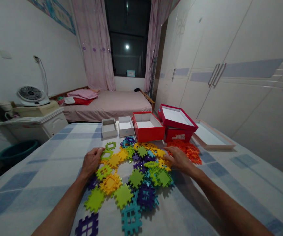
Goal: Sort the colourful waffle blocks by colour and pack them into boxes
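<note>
Square plastic building tiles with toothed edges, in green, yellow, purple and teal, lie in a loose heap (136, 177) on the bed. At the heap's left edge is my left hand (92, 160), its fingers bent and close together beside a green frame tile (107, 155). What those fingers hold, if anything, is hidden. My right hand (179, 159) rests at the right side, fingers stretched over yellow tiles (164, 164). Just beyond it, a pile of orange tiles (187, 150) spreads out. Nearest me lie a purple window tile (87, 226) and a teal window tile (131, 218).
Behind the heap stand a grey box (109, 132), a white box (126, 131), an open red box (149, 133) and stacked red boxes (179, 135). A shallow lid (214, 147) lies at right. Farther off are another bed (121, 101), a fan (32, 95) and a wardrobe (230, 108).
</note>
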Action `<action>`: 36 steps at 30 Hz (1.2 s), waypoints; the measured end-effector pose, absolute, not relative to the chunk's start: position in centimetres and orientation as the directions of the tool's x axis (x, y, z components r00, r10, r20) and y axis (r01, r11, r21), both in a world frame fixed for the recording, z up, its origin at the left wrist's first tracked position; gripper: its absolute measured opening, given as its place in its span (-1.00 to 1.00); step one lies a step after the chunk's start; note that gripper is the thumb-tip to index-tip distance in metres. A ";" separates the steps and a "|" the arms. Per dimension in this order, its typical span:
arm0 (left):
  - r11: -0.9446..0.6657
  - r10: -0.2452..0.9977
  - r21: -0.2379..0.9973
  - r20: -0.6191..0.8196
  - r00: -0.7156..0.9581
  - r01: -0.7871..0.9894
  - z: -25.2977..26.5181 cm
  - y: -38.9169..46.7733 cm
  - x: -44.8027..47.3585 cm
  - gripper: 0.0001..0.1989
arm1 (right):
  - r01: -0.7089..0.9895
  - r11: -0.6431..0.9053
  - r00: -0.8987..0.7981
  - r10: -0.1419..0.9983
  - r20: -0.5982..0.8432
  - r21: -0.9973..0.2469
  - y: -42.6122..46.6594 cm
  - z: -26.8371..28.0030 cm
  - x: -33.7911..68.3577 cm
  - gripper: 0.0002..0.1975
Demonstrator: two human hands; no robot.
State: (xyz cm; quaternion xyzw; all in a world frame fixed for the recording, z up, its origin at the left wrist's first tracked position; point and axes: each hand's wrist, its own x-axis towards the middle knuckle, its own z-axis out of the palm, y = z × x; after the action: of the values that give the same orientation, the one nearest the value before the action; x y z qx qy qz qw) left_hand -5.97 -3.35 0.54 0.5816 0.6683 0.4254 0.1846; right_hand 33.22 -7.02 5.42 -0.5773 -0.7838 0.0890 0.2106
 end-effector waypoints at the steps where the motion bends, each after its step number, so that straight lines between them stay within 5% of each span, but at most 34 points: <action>1: -0.038 0.936 0.778 0.248 -0.251 0.627 0.6 -3.4 -6.0 -0.52 | 0.886 0.311 -0.253 0.946 0.202 -0.344 -7.1 5.2 32.5 -0.61; 6: -0.033 0.942 0.768 0.239 -0.238 0.639 0.5 -3.4 -6.0 -0.48 | 0.946 0.177 -0.163 0.984 0.074 -0.273 -6.6 5.0 30.7 -0.51; 10: -0.050 0.937 0.774 0.255 -0.238 0.631 0.5 -3.3 -6.1 -0.50 | 0.893 0.069 -0.067 0.998 0.020 -0.446 -6.5 4.7 30.3 -0.40; 14: -0.063 0.934 0.775 0.268 -0.237 0.629 0.5 -3.3 -6.0 -0.54 | 0.740 0.075 -0.020 0.996 0.090 -0.668 -6.1 4.5 31.1 -0.67; 19: -0.061 0.933 0.784 0.265 -0.244 0.618 0.6 -3.4 -5.9 -0.53 | 0.396 0.095 -0.182 0.983 0.023 -0.913 -6.9 7.3 34.0 -0.62; 24: -0.056 0.930 0.772 0.271 -0.247 0.633 0.6 -3.4 -5.9 -0.53 | 0.446 0.079 -0.398 0.910 -0.118 -0.892 -8.9 8.3 33.8 -0.62; 29: -0.058 0.934 0.759 0.271 -0.234 0.648 0.5 -3.3 -6.0 -0.51 | 0.573 0.088 -0.269 0.959 -0.085 -0.815 -9.0 6.2 31.6 -0.67; 36: -0.044 0.935 0.762 0.259 -0.241 0.647 0.8 -3.5 -5.7 -0.51 | 0.266 -0.071 -0.245 0.959 -0.139 -0.961 -9.1 6.0 32.1 -0.55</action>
State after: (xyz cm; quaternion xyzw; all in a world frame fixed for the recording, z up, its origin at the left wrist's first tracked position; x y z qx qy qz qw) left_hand -5.72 -3.48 0.81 0.5910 0.6692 0.4157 0.1736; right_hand 32.09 -9.12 6.02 -0.5158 -0.5941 0.5193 0.3336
